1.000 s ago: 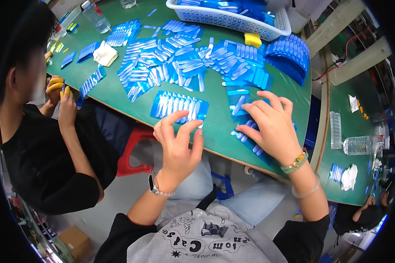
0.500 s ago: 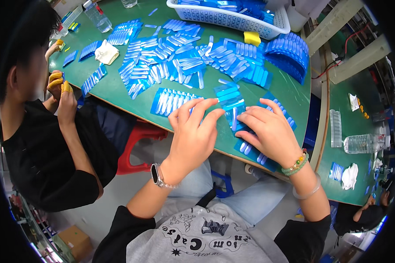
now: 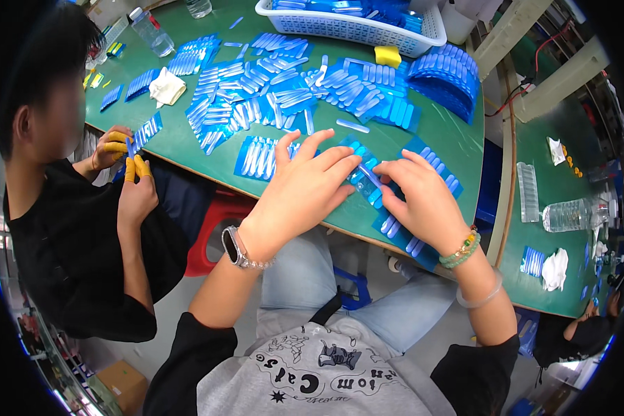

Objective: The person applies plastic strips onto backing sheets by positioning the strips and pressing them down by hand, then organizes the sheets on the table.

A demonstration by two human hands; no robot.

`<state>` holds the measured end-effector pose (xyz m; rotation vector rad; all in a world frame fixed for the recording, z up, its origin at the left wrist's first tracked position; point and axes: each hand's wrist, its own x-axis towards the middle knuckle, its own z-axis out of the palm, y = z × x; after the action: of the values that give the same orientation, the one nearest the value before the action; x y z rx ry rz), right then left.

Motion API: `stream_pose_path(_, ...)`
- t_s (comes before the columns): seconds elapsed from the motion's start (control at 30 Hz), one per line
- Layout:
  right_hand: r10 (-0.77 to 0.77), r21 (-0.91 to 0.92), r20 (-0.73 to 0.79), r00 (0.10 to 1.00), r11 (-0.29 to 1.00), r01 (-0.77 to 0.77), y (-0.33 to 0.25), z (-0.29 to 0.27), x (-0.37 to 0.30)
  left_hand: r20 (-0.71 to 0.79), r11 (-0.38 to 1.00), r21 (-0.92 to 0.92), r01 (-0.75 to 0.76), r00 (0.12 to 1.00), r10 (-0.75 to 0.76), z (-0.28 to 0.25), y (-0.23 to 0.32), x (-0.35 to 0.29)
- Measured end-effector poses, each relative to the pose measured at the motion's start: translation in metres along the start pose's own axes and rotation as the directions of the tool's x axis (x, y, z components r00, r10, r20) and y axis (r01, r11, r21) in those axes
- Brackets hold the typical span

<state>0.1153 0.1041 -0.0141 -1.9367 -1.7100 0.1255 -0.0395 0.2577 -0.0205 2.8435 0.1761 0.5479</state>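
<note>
Strip [image 3: 370,177] now slants, clamped in the right fingers [image 3: 394,202] — left fingers [image 3: 336,168], spread apart, have moved closer.

Right fingers [image 3: 396,171] pinch a blue strip [image 3: 370,175] — left fingers [image 3: 341,168] near its other end.

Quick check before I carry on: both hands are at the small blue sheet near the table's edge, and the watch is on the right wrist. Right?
Not quite: the head view shows the watch on the left wrist. The rest holds: the left hand and right hand are both at the small blue sheet near the table's edge.
</note>
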Motion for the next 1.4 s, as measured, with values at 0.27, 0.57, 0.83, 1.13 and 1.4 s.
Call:
stream_pose_path(0.27, 0.046, 0.069, 0.008, 0.999, 0.997, -0.047, -0.002, -0.001, 0.001, 0.082, 0.999, 0.003, -0.052, 0.995, 0.051, -0.011, 0.007, -0.009)
stream_pose_path(0.57, 0.339, 0.321, -0.204, 0.918, 0.909, -0.265, -0.004, -0.036, -0.022, 0.091, 0.977, 0.207, -0.06, 0.995, 0.042, -0.016, 0.017, -0.045)
stream_pose_path(0.83, 0.6, 0.695, -0.157, 0.784, 0.631, -0.344, -0.014, -0.032, -0.074, -0.052, 0.999, -0.019, -0.03, 0.998, 0.029, -0.021, 0.012, -0.033)
stream_pose_path(1.13, 0.519, 0.691, -0.226, 0.824, 0.682, -0.24, -0.02, -0.016, -0.071, 0.234, 0.211, -0.906, 0.367, 0.85, -0.472, -0.012, 0.012, 0.0)
stream_pose_path(1.4, 0.306, 0.557, -0.25, 0.919, 0.821, -0.122, -0.03, -0.024, -0.029, 0.154, 0.17, -0.949, 0.265, 0.862, -0.483, -0.01, 0.029, -0.011)
